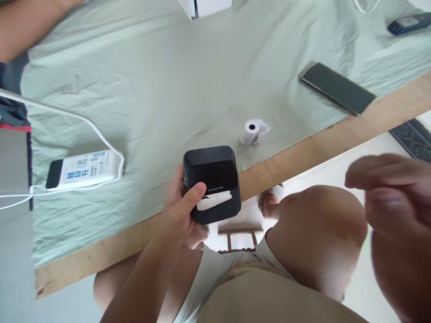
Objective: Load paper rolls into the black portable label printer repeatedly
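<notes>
A small black thermal printer (212, 168) with a torn strip of white paper (213, 200) sticking out of its slot rests in my left hand (183, 202). The thumb presses on its front face and the fingers wrap around the side, partly hidden. It is held over the near edge of the table. On the cloth just beyond it stands a small white paper roll (249, 133) with its end loose. My right hand (392, 193) is raised at the right, apart from the printer, its fingers curled together; whether anything is between them is hidden.
A pale green cloth (188, 80) covers the table, leaving a wooden edge (101, 249). A black phone (337, 88) lies at the right, a dark handheld device (409, 23) farther back. White cables run by a labelled phone (84, 169). Another person's arm (33, 24) reaches in top left.
</notes>
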`<state>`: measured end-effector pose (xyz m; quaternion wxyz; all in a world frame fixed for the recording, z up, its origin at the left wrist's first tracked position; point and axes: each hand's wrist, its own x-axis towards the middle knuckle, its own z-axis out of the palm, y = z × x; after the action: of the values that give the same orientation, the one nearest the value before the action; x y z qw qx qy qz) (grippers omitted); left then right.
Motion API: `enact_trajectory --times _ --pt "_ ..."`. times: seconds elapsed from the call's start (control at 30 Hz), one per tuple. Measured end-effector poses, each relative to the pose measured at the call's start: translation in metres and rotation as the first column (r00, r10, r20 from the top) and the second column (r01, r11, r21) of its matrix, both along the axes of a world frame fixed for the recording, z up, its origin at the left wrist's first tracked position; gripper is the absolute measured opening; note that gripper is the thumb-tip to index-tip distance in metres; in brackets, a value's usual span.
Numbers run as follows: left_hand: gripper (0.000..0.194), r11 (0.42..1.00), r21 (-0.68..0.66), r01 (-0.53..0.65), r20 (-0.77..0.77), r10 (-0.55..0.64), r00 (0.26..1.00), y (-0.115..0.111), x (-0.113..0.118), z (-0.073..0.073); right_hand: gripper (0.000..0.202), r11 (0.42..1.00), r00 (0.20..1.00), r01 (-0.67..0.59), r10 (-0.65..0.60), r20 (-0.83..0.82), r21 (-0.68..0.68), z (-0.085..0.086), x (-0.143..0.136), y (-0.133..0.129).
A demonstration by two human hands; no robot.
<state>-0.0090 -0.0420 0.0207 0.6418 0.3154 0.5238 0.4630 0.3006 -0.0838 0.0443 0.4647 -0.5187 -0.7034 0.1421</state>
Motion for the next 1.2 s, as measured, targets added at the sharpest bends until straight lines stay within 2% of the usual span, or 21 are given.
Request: enact_trajectory --times 0.03,0.07,0.1,0.13,0.2,0.27,0.33,0.4,0.43,0.53,0.6,0.7,0.77,0.8,0.87,0.93,1.0,1.1,1.2 --pt "0.054 1.000 -0.006 0.018 0.004 -0.018 1.000 0.000 -0.001 0.000 0.017 0.990 0.974 -0.125 0.135 0.179 -0.069 -0.007 0.015 -0.012" --pt "0.056 0.999 -0.018 0.040 0.003 -0.039 0.999 0.000 -0.002 0.000 0.014 0.983 0.938 -0.011 0.075 0.339 -0.185 -0.016 0.027 -0.022" --pt "0.058 0.998 -0.032 0.058 -0.001 -0.059 0.998 0.000 -0.003 0.000 0.011 0.968 0.910 0.101 0.004 0.415 -0.231 -0.026 0.035 -0.030" --pt "0.059 0.997 -0.045 0.066 -0.007 -0.066 0.998 0.000 -0.004 0.001 0.007 0.947 0.885 0.132 0.020 0.464 -0.293 -0.036 0.040 -0.036" --pt "0.061 0.995 -0.066 0.070 -0.017 -0.071 0.997 -0.001 -0.004 0.004 0.012 0.919 0.870 0.147 0.055 0.490 -0.365 -0.053 0.047 -0.038" --pt "0.060 0.996 -0.072 0.061 -0.022 -0.063 0.998 -0.001 -0.002 0.007 0.014 0.922 0.865 0.056 0.147 0.480 -0.384 -0.064 0.053 -0.032" --pt "0.057 0.996 -0.073 0.044 -0.010 -0.045 0.999 -0.001 0.000 0.009 0.010 0.918 0.836 -0.133 0.307 0.455 -0.375 -0.069 0.058 -0.026" --pt "0.055 0.997 -0.074 0.024 0.007 -0.024 1.000 -0.001 0.002 0.011 0.007 0.899 0.797 -0.274 0.411 0.442 -0.342 -0.069 0.061 -0.027" --pt "0.055 0.997 -0.075 0.017 0.011 -0.016 1.000 -0.001 0.003 0.011 0.010 0.916 0.810 -0.261 0.379 0.448 -0.305 -0.068 0.060 -0.032" --pt "0.057 0.997 -0.081 0.013 0.007 -0.012 1.000 -0.002 0.003 0.011 0.025 0.952 0.859 -0.171 0.270 0.435 -0.253 -0.062 0.050 -0.051" --pt "0.058 0.997 -0.072 0.029 0.002 -0.029 1.000 -0.001 0.002 0.009 0.024 0.953 0.886 -0.121 0.230 0.403 -0.277 -0.058 0.043 -0.057" --pt "0.057 0.999 -0.014 0.036 -0.017 -0.036 0.999 0.000 -0.002 0.002 0.027 0.937 0.918 0.058 0.085 0.387 -0.345 -0.053 0.039 -0.048" --pt "0.053 1.000 0.002 0.026 -0.017 -0.026 1.000 0.002 -0.003 -0.001 0.030 0.916 0.927 0.123 0.031 0.373 -0.381 -0.051 0.040 -0.038" --pt "0.051 1.000 -0.002 0.022 -0.010 -0.022 1.000 0.002 -0.004 -0.002 0.030 0.912 0.929 0.114 0.043 0.367 -0.395 -0.050 0.042 -0.033" --pt "0.050 1.000 -0.020 0.015 0.011 -0.015 1.000 0.002 -0.003 -0.002 0.025 0.909 0.912 0.008 0.164 0.376 -0.417 -0.049 0.045 -0.030" --pt "0.053 0.999 -0.036 -0.009 0.017 0.009 1.000 0.002 0.000 0.000 0.023 0.896 0.858 -0.125 0.314 0.407 -0.426 -0.048 0.047 -0.033" --pt "0.058 0.998 -0.052 -0.026 0.015 0.027 1.000 0.002 0.003 0.002 0.026 0.895 0.819 -0.175 0.364 0.445 -0.410 -0.048 0.046 -0.039" --pt "0.064 0.998 -0.047 -0.037 0.018 0.037 0.999 0.000 0.004 0.003 0.027 0.921 0.837 -0.082 0.270 0.475 -0.380 -0.048 0.042 -0.042" --pt "0.060 0.999 -0.039 -0.022 -0.006 0.021 1.000 -0.001 0.003 0.005 0.027 0.933 0.866 0.042 0.145 0.479 -0.358 -0.046 0.038 -0.036"
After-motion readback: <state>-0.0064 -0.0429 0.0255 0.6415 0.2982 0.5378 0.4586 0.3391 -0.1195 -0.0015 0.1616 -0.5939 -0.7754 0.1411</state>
